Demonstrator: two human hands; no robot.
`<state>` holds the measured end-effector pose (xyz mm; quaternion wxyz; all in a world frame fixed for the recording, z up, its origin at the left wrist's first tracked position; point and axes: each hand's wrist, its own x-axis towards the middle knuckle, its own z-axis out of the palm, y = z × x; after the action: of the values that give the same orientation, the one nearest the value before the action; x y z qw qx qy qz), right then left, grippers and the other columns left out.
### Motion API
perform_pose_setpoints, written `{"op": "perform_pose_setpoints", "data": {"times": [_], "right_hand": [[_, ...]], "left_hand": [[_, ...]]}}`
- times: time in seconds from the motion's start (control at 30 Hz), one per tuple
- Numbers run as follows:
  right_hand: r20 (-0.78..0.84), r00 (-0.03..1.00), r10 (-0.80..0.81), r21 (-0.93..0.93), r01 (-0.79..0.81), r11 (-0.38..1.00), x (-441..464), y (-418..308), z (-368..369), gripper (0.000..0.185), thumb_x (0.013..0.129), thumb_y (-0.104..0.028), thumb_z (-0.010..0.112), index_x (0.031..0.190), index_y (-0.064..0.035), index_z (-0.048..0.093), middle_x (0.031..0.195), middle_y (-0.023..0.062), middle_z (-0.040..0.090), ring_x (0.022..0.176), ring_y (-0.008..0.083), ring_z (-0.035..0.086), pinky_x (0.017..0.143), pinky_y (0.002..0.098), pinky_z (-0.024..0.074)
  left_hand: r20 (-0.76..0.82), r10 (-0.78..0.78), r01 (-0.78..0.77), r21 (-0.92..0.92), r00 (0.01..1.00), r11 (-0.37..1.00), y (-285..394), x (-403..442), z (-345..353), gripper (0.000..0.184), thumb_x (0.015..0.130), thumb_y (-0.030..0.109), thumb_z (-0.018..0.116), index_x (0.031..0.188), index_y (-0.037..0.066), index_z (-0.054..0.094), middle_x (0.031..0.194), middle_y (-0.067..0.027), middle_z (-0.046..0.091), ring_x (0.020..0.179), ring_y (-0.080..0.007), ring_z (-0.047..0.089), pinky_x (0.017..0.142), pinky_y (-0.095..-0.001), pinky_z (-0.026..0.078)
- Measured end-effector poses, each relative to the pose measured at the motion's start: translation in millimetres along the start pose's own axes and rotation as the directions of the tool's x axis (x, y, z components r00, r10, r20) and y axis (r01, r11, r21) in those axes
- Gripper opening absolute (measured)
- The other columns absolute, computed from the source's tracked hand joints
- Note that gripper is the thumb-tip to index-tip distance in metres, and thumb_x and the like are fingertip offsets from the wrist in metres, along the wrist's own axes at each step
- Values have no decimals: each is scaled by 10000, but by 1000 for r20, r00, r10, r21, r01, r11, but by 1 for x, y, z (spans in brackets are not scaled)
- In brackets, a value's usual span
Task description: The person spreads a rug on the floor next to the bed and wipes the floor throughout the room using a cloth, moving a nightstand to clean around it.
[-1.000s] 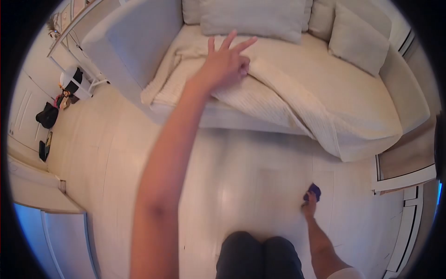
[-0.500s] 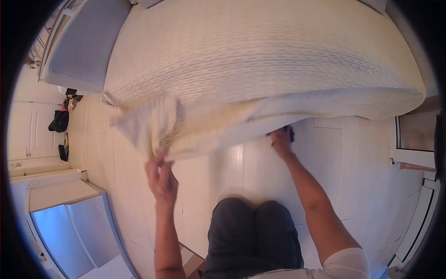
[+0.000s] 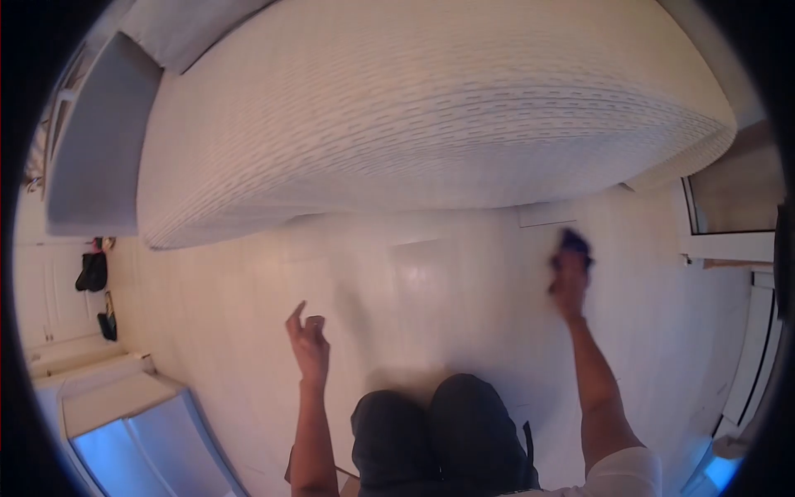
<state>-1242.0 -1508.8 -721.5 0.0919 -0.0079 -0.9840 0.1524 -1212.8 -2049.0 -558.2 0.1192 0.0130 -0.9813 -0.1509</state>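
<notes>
In the head view a cream bedspread [image 3: 431, 124] with rows of stitching hangs down over the front of a bed or sofa. My left hand [image 3: 310, 346] is above the floor, apart from the fabric. Its index finger points out and the others are partly bent, with nothing in them. My right hand [image 3: 570, 286] grips a small dark object [image 3: 575, 243], perhaps a bunched cloth, too blurred to name. It is over the floor at the right, below the bedspread's lower edge.
The pale floor [image 3: 406, 323] stretches before my knees [image 3: 426, 427]. A grey padded side panel [image 3: 103, 149] stands at the left. Lower left is a low cabinet [image 3: 149, 439] with glossy doors. Dark bags [image 3: 91, 272] are by white cupboards. A white-framed unit [image 3: 729, 244] stands at right.
My left hand has let go of the bedspread edge, which now hangs down, and moved lower. My right hand has shifted right with the dark object, out from beside the bedspread. The view has turned slightly.
</notes>
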Motion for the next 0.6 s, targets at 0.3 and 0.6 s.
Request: {"op": "perform_pose_setpoints", "data": {"times": [0.3,0.6], "right_hand": [[-193,430,882,-388,-859,334,-100,51,15,501,932,-437,466,1384,-226,421,1358,69,459,1209,336,438,978,535,378],[-37,988,152,103,-148,984,88,-442,150,399,957,-275,438,1306,-94,507,1424,127,426,1385,306,293,1113,569,156]], "left_hand": [[273,-173,215,-135,946,967,-142,-75,53,441,877,-82,515,1301,11,440,1244,-186,541,1257,-386,441,1007,-454,425],[143,76,-49,-183,987,982,-192,-100,98,427,769,-179,326,1182,-80,359,1418,-213,428,1354,-392,339,1122,-534,216]]}}
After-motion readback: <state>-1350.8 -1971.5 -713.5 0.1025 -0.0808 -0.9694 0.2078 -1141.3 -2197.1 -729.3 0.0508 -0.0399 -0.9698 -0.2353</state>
